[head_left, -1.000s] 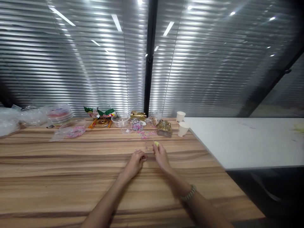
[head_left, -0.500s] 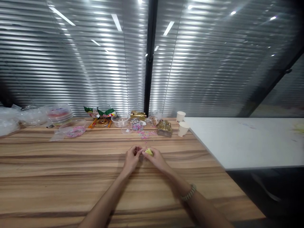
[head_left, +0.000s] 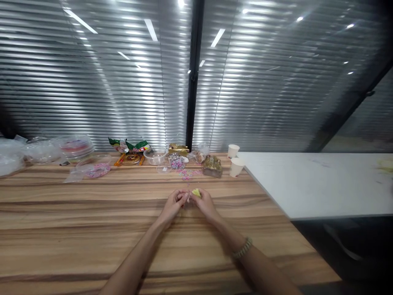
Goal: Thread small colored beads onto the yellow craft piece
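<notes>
My left hand (head_left: 173, 205) is closed in a pinch just above the wooden table. A small pale pink piece (head_left: 188, 199) shows at its fingertips, between the two hands; its kind is too small to make out. My right hand (head_left: 206, 205), with a beaded bracelet on the wrist, is closed around a small yellow crumpled-looking thing (head_left: 196, 192). That yellow thing sticks out above the thumb and index finger, its lower part hidden. Both sets of fingertips almost meet. Beyond them lie loose pink and pale small pieces (head_left: 188, 174).
Along the back stand two paper cups (head_left: 236, 167), a brownish-gold packet (head_left: 212, 166), a clear bowl (head_left: 156, 157), green snack bags (head_left: 138, 146) and stacked plastic tubs (head_left: 76, 147). An opened tub (head_left: 98, 169) holds pink pieces. A white table (head_left: 322, 184) adjoins at right.
My right hand has shifted slightly right, and the yellow thing has moved up and right with it. The fingertips are a little farther apart, with the pale pink piece now showing between them.
</notes>
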Demonstrator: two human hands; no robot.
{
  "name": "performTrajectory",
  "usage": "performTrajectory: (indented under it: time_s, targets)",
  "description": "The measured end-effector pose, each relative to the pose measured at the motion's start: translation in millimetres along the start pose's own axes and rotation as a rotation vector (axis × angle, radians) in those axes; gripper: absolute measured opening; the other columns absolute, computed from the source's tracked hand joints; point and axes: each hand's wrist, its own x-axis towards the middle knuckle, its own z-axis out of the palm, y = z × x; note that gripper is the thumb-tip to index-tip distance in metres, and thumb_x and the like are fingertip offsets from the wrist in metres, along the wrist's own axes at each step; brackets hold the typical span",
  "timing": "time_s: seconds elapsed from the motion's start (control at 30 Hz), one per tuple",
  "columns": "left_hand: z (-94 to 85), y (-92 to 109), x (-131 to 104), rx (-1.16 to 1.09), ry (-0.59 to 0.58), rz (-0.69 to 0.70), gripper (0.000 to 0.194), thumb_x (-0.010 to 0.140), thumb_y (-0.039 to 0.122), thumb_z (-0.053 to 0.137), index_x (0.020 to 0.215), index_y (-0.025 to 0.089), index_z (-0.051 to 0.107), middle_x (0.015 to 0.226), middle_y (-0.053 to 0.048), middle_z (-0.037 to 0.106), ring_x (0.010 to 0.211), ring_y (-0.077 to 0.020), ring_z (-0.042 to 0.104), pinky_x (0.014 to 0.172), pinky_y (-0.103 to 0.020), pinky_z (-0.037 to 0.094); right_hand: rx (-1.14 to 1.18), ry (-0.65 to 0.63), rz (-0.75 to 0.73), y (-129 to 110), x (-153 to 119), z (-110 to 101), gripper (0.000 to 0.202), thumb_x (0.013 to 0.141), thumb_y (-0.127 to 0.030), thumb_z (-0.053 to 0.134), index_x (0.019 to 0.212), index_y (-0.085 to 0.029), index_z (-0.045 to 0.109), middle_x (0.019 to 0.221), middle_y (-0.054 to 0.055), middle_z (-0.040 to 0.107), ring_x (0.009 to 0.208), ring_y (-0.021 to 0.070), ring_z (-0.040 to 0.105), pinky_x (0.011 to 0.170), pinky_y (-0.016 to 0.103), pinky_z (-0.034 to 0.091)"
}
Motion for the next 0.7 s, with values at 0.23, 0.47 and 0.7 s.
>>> performTrajectory:
  time_s: [0.23, 0.47, 0.7]
  targets:
    - [0.2, 9, -10, 0.121, -0.285, -0.223, 0.024, 0.066, 0.032, 0.062, 0.080, 0.012, 0.068, 0.062, -0.002, 0.062, 0.046, -0.0072, 0.046, 0.047, -0.019, 0.034, -0.139, 0.075, -0.092, 6, -1, -5, 0.023, 0.075, -0.037, 0.049, 0.066, -0.016, 0.050, 0.060, -0.001, 0.052, 0.056, 0.0130, 0.045, 0.054, 0.022, 0.035]
    - [-8.9, 8, -2, 0.114, 0.082, -0.065, 0.031, 0.065, 0.035, 0.064, 0.086, 0.012, 0.070, 0.047, 0.003, 0.054, 0.037, -0.0038, 0.031, 0.038, -0.018, 0.020, -0.145, -0.195, -0.211, 0, -4, -2, 0.026, 0.083, -0.038, 0.046, 0.077, -0.016, 0.058, 0.076, 0.003, 0.061, 0.070, 0.0162, 0.054, 0.065, 0.025, 0.042]
    - [-17.8, -1, 3, 0.342, 0.257, 0.077, 0.040, 0.065, 0.037, 0.065, 0.096, 0.013, 0.067, 0.083, -0.009, 0.070, 0.066, -0.0186, 0.061, 0.061, -0.028, 0.047, -0.134, -0.222, -0.307, -9, -7, -6, 0.033, 0.090, -0.038, 0.035, 0.109, -0.021, 0.056, 0.105, 0.006, 0.060, 0.100, 0.0192, 0.053, 0.088, 0.033, 0.039]
